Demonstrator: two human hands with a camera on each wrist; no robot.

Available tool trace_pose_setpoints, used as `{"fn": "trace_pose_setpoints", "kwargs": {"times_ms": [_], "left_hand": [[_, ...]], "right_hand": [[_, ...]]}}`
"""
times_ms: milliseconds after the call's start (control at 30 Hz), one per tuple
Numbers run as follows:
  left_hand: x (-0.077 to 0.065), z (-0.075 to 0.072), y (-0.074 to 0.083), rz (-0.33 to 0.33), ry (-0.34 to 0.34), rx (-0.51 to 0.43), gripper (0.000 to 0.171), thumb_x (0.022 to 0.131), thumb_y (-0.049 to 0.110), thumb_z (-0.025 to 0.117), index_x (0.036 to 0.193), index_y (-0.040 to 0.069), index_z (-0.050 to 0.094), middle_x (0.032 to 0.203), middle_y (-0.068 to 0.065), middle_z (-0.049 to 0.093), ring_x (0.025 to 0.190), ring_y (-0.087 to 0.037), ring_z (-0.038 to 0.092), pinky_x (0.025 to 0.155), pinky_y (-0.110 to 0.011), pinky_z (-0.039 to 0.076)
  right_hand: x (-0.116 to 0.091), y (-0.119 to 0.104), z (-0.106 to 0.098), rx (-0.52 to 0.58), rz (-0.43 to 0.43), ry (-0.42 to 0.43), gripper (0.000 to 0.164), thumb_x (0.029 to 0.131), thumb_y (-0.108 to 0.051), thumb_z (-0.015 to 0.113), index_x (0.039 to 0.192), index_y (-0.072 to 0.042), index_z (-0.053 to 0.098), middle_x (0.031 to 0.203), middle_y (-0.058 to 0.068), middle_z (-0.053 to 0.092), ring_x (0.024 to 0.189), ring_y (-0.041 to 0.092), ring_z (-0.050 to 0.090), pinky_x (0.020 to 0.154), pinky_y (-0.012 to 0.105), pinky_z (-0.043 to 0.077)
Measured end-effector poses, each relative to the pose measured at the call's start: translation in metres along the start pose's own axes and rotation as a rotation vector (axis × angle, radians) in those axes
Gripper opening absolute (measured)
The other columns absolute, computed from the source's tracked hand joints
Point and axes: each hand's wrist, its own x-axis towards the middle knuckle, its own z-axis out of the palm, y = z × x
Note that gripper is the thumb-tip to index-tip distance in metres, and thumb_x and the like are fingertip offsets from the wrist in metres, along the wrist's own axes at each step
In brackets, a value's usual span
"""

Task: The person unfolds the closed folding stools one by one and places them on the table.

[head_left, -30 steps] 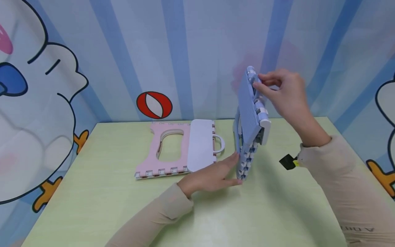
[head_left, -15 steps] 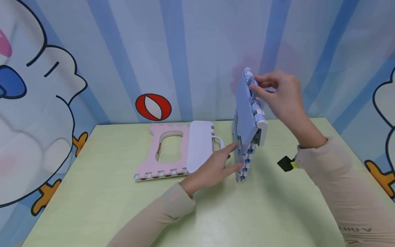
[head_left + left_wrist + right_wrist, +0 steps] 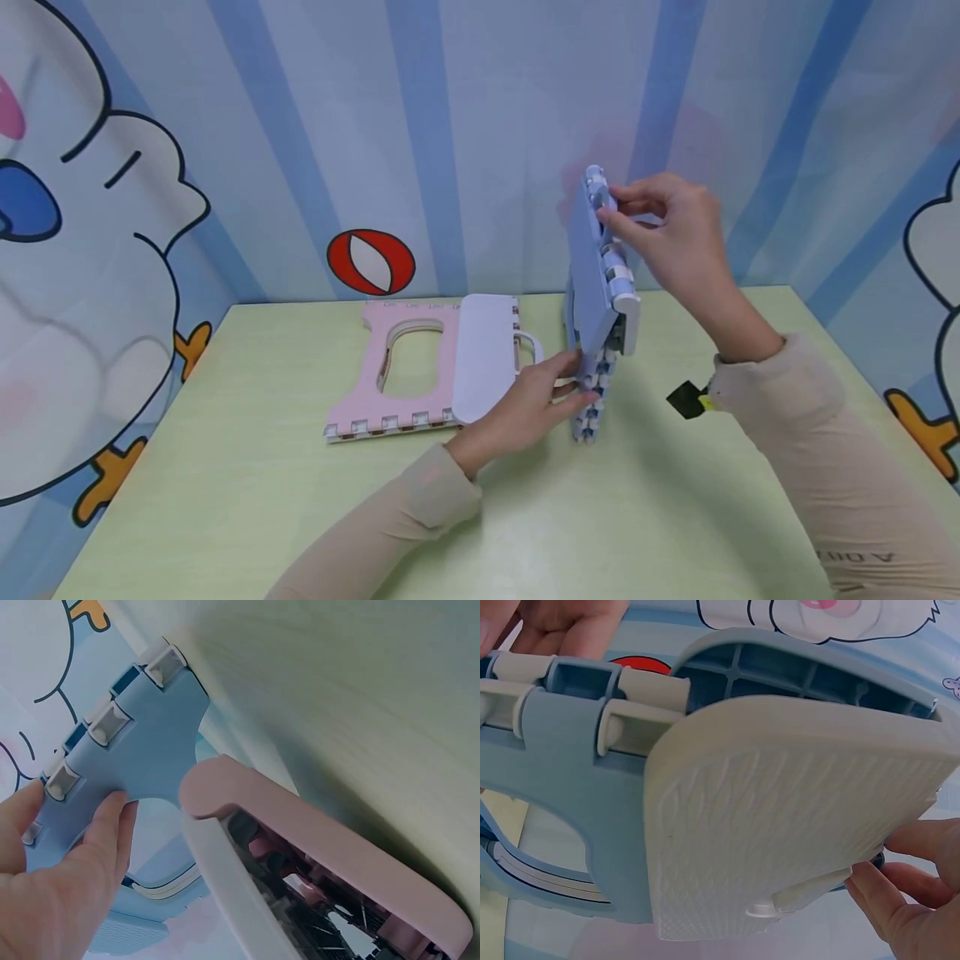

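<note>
The right hand (image 3: 675, 237) pinches the top of a blue-and-white plastic folding stool (image 3: 587, 287); the left hand (image 3: 521, 406) grips its lower hinged edge. It is upright beside a flat-lying pink-and-white plastic folding stool (image 3: 482, 358).
</note>
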Motion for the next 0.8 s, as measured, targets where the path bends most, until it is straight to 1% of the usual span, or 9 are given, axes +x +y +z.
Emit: {"fn": "trace_pose_setpoints", "kwargs": {"times_ms": [100,267,400,500,600,800], "left_hand": [[-0.001,0.000,0.001,-0.008,0.006,-0.009,0.054,0.101,0.019,0.061,0.148,0.001,0.041,0.141,-0.013,0.054,0.131,-0.014,0.050,0.102,-0.023,0.044],[-0.001,-0.001,0.001,-0.013,0.009,-0.034,0.051,0.100,0.017,0.062,0.145,0.000,0.044,0.139,-0.014,0.055,0.130,-0.014,0.051,0.100,-0.021,0.045],[-0.001,-0.001,-0.001,-0.006,0.011,-0.033,0.050,0.100,0.017,0.062,0.144,0.000,0.044,0.138,-0.014,0.056,0.129,-0.014,0.052,0.100,-0.021,0.045],[-0.001,-0.001,-0.002,-0.007,0.012,-0.033,0.050,0.100,0.017,0.062,0.144,0.000,0.045,0.138,-0.014,0.056,0.129,-0.013,0.052,0.099,-0.020,0.045],[0.000,-0.001,-0.002,-0.019,0.011,-0.042,0.050,0.100,0.016,0.062,0.144,0.000,0.045,0.138,-0.014,0.056,0.129,-0.013,0.052,0.099,-0.020,0.045],[0.000,-0.001,-0.001,-0.024,0.006,-0.045,0.050,0.100,0.017,0.062,0.144,0.000,0.045,0.139,-0.014,0.056,0.129,-0.014,0.052,0.099,-0.020,0.045]], "right_hand": [[-0.001,0.000,0.001,0.019,-0.005,0.000,0.031,0.093,-0.016,0.071,0.121,-0.002,0.070,0.111,0.014,0.065,0.096,0.020,0.068,0.087,0.030,0.056],[-0.004,0.003,0.002,0.048,-0.041,0.007,0.031,0.093,-0.015,0.072,0.122,-0.002,0.070,0.111,0.013,0.065,0.096,0.016,0.067,0.088,0.028,0.055],[-0.006,0.006,0.003,0.047,-0.085,0.039,0.030,0.094,-0.015,0.072,0.119,-0.001,0.070,0.110,0.012,0.066,0.097,0.015,0.067,0.086,0.023,0.055],[-0.008,0.010,0.003,0.062,-0.109,0.075,0.028,0.093,-0.015,0.072,0.117,0.000,0.071,0.109,0.012,0.067,0.096,0.013,0.067,0.085,0.021,0.054],[-0.008,0.013,0.003,0.085,-0.127,0.108,0.028,0.093,-0.014,0.072,0.115,0.002,0.070,0.108,0.013,0.068,0.095,0.009,0.067,0.085,0.020,0.054],[-0.010,0.020,0.001,0.118,-0.148,0.140,0.028,0.094,-0.013,0.070,0.116,0.004,0.069,0.109,0.013,0.067,0.095,0.006,0.066,0.087,0.019,0.053]]}}
